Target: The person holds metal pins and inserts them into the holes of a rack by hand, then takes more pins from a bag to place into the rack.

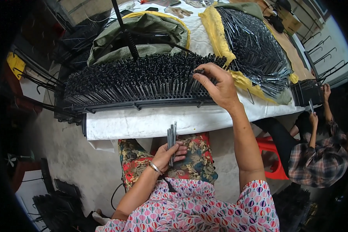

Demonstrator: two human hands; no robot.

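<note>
My left hand rests over my lap, closed around a small bundle of thin grey metal rods that stick upward. My right hand reaches forward to the table edge, its fingertips pinching one black rod at the right end of a long black rack. The rack is packed with several rows of upright black rods. It lies along the near edge of a white-covered table.
A loose heap of black rods lies on a yellow sack at the right. A green sack sits behind the rack, crossed by a black pole. At the right another person in a plaid shirt handles rods beside a red stool. Black racks lie on the floor at left.
</note>
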